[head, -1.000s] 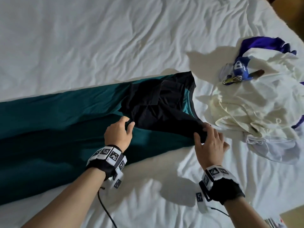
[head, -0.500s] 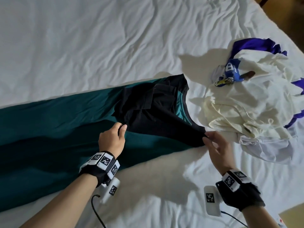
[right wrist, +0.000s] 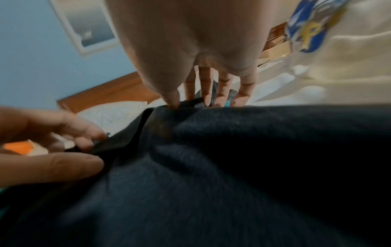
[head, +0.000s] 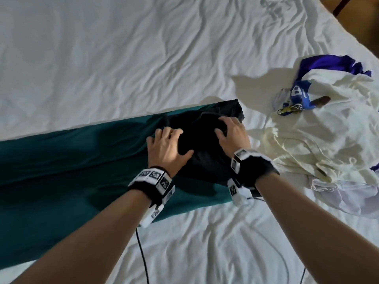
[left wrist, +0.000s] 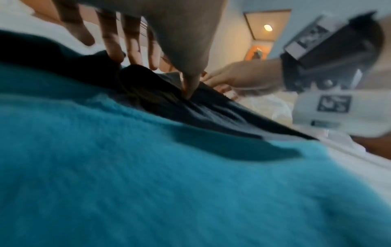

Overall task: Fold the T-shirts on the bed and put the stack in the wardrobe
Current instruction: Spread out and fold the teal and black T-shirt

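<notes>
A teal T-shirt [head: 82, 160] lies as a long folded strip across the white bed [head: 143, 58]. Its black shoulder and sleeve part [head: 205, 158] is bunched at the strip's right end. My left hand [head: 168, 144] rests on the left side of the black part with spread fingers. My right hand [head: 230, 133] presses on its far right side, fingertips down on the cloth. In the left wrist view the left-hand fingers [left wrist: 110, 41] reach down onto the black fabric [left wrist: 211, 113] above the teal cloth [left wrist: 148, 167]. In the right wrist view the right-hand fingers [right wrist: 206, 83] touch the black fabric [right wrist: 232, 167].
A loose pile of cream, white and purple shirts [head: 320, 130] lies just right of my right hand, with a blue printed patch on top. The bed's edge and brown floor [head: 365, 13] show at the far right corner. Wrist cables [head: 143, 253] trail over the near sheet.
The right hand let go of the black sleeve corner after bringing it in over the shirt. Both hands moved up onto the black part and now lie flat on it.
</notes>
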Tool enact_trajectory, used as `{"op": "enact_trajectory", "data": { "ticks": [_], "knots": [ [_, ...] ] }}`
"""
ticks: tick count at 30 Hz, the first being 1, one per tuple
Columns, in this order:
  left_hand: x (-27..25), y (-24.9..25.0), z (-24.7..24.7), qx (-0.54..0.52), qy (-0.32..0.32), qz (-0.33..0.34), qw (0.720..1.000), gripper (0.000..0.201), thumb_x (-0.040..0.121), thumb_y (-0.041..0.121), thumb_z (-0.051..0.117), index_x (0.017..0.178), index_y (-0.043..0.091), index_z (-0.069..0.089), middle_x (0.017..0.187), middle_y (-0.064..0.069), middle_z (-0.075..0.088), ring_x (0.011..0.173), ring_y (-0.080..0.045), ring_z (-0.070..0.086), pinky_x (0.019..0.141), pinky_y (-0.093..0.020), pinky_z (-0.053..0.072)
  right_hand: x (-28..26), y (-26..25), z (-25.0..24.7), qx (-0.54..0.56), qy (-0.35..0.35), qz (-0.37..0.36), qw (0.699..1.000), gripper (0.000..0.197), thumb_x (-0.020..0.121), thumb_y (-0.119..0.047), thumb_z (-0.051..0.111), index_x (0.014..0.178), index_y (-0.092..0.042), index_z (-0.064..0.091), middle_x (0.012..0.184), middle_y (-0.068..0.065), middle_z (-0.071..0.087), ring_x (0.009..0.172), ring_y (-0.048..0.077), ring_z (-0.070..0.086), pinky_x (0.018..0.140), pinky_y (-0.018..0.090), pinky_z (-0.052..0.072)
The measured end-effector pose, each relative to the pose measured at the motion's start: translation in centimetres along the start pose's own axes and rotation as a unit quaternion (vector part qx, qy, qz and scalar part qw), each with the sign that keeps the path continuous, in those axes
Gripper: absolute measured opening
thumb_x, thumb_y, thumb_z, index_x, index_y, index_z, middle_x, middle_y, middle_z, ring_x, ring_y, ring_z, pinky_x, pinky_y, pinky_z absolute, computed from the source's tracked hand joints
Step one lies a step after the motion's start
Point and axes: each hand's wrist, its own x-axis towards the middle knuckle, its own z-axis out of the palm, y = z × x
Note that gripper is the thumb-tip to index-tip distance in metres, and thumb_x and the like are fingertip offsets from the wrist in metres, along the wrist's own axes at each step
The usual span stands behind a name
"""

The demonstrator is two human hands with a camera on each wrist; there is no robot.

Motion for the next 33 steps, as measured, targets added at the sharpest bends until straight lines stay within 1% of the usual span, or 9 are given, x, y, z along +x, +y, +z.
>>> {"op": "enact_trajectory", "data": {
  "ticks": [3, 8, 11, 13, 15, 19, 24, 29, 33],
  "knots": [
    [1.9, 0.1, -0.4, 0.032, -0.065, 0.005, 0.997, 0.037, 0.084, 0.042, 0.061, 0.118, 0.027, 0.06, 0.118, 0.001, 0.056, 0.116, -0.025, 0.044, 0.094, -0.043, 0.032, 2.0, -0.6, 0.1, -0.106, -0.076, 0.004, 0.991, 0.05, 0.089, -0.023, 0.06, 0.137, -0.021, 0.046, 0.133, 0.006, 0.049, 0.122, 0.031, 0.045, 0.097, 0.047, 0.038],
    [2.6, -1.0, -1.3, -0.215, -0.024, -0.091, 0.972, 0.02, 0.087, 0.031, 0.063, 0.103, 0.024, 0.072, 0.095, 0.002, 0.073, 0.092, -0.02, 0.066, 0.079, -0.028, 0.048, 3.2, -0.6, -1.5, -0.093, -0.065, 0.008, 0.993, 0.026, 0.082, -0.016, 0.061, 0.105, -0.025, 0.07, 0.109, 0.001, 0.068, 0.11, 0.026, 0.056, 0.093, 0.041, 0.039],
    [2.3, -1.4, -2.4, -0.311, 0.033, -0.102, 0.944, 0.012, 0.087, 0.022, 0.067, 0.096, 0.016, 0.073, 0.081, 0.006, 0.069, 0.077, -0.006, 0.061, 0.071, -0.015, 0.04, 3.3, -0.4, -2.9, -0.002, -0.003, -0.018, 1.0, 0.013, 0.078, -0.018, 0.065, 0.084, -0.029, 0.07, 0.099, 0.001, 0.065, 0.095, 0.022, 0.06, 0.085, 0.033, 0.046],
    [2.1, -1.6, -2.9, -0.354, 0.04, -0.106, 0.929, 0.009, 0.086, 0.018, 0.067, 0.093, 0.019, 0.072, 0.077, 0.01, 0.067, 0.072, -0.005, 0.061, 0.071, -0.02, 0.045, 3.1, -0.6, -3.7, 0.088, -0.016, -0.011, 0.996, 0.012, 0.078, -0.018, 0.061, 0.073, -0.029, 0.058, 0.096, 0.001, 0.066, 0.092, 0.019, 0.062, 0.077, 0.024, 0.042],
    [1.7, -1.9, -2.9, -0.388, 0.038, -0.106, 0.915, 0.01, 0.084, 0.015, 0.066, 0.088, 0.023, 0.07, 0.074, 0.012, 0.067, 0.068, -0.005, 0.061, 0.072, -0.025, 0.05, 2.8, -0.9, -4.3, 0.17, -0.042, 0.023, 0.984, 0.006, 0.074, -0.026, 0.053, 0.068, -0.026, 0.052, 0.093, 0.007, 0.069, 0.093, 0.022, 0.064, 0.074, 0.031, 0.044],
    [1.7, -1.8, -2.5, -0.42, 0.025, -0.123, 0.899, 0.016, 0.08, 0.019, 0.066, 0.078, 0.035, 0.065, 0.071, 0.012, 0.067, 0.066, -0.005, 0.061, 0.074, -0.035, 0.055, 2.9, -1.3, -4.6, 0.253, -0.042, 0.09, 0.962, 0.016, 0.058, -0.019, 0.055, 0.07, -0.025, 0.047, 0.087, 0.001, 0.072, 0.083, 0.019, 0.065, 0.067, 0.035, 0.047],
    [2.0, -1.4, -2.2, -0.439, 0.007, -0.139, 0.888, 0.007, 0.073, 0.029, 0.062, 0.077, 0.032, 0.066, 0.073, 0.003, 0.071, 0.069, -0.012, 0.064, 0.078, -0.044, 0.057, 4.0, -1.2, -3.3, 0.335, -0.07, 0.209, 0.916, 0.038, 0.059, -0.024, 0.086, 0.082, -0.02, 0.056, 0.077, 0.003, 0.063, 0.067, 0.02, 0.058, 0.064, 0.034, 0.054],
    [2.1, -1.6, -2.2, -0.454, 0.005, -0.157, 0.877, 0.021, 0.078, 0.015, 0.066, 0.088, 0.033, 0.072, 0.082, 0.013, 0.073, 0.08, -0.007, 0.069, 0.089, -0.04, 0.056, 3.9, -1.2, -2.3, 0.334, 0.013, 0.154, 0.93, 0.03, 0.066, 0.007, 0.067, 0.06, -0.023, 0.068, 0.074, -0.006, 0.074, 0.081, 0.016, 0.07, 0.086, 0.036, 0.057],
    [0.9, -1.7, -3.4, -0.475, 0.023, -0.143, 0.868, 0.034, 0.086, 0.007, 0.066, 0.093, 0.039, 0.075, 0.086, 0.012, 0.073, 0.079, -0.011, 0.068, 0.085, -0.033, 0.057, 2.0, -0.2, -2.9, 0.434, 0.071, 0.108, 0.891, 0.042, 0.065, 0.016, 0.055, 0.073, -0.022, 0.07, 0.078, -0.004, 0.074, 0.079, 0.012, 0.068, 0.082, 0.03, 0.052]
  ]
}}
